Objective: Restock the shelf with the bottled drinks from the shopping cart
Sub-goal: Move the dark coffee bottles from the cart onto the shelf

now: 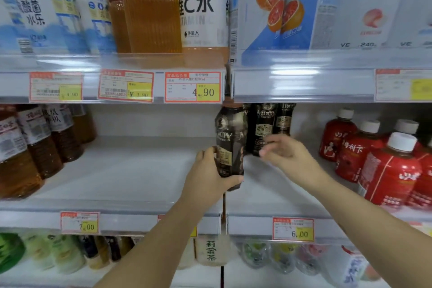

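The shelf (131, 170) in front of you has a wide bare stretch between the tea bottles (35, 147) on its left and the red bottles (364, 152) on its right. A few coffee bottles (264, 128) stand at the back, near the middle. By that, I judge the restocking begun but far from finished, with plenty of room to fill. The cart is out of view, so you cannot tell how many drinks are left in it.

Your left hand (210, 175) has its fingers and thumb wrapped low round one upright bottle (230, 145), just left of the standing ones; whether its base touches the shelf is hidden. Your right hand (287, 149) is blurred, close to the coffee bottles, fingers loose and spread, holding nothing.
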The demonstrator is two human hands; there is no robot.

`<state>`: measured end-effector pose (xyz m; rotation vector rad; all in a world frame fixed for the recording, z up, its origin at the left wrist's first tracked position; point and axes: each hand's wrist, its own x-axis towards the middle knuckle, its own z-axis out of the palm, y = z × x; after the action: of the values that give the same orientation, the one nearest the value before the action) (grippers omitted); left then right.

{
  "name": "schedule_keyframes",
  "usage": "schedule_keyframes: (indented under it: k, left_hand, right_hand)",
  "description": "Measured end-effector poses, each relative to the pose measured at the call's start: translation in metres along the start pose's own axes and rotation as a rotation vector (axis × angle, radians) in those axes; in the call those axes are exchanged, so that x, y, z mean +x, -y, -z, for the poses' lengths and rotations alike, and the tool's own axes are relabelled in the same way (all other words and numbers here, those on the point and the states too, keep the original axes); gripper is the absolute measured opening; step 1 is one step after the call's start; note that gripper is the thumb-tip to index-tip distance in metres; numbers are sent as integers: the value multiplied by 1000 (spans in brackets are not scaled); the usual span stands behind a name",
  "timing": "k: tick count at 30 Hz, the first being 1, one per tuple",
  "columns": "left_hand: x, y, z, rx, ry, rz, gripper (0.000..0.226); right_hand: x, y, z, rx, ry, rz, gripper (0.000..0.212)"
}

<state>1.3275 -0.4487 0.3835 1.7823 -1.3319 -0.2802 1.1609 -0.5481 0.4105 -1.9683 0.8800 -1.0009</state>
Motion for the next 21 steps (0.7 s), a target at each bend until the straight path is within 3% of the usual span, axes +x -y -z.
schedule_keyframes:
  k: [2, 4, 12, 18, 21]
  left_hand:
    - [-2, -13, -16, 34, 1, -44, 70]
    - [-4, -24, -29, -13, 43, -86, 71]
    - [-2, -30, -43, -84, 291, -192, 70]
    - [25, -19, -35, -37, 48, -61, 54]
    - [38, -17, -37, 34, 47, -29, 53]
  right_hand:
    - [-19, 7, 3, 18, 148, 2, 41]
    - [-27, 6, 7, 21, 152, 16, 47]
    - [-27, -17, 22, -158, -129, 37, 55]
    - [1, -39, 39, -271, -328, -115, 56]
    - [24, -48, 42, -331, -387, -142, 55]
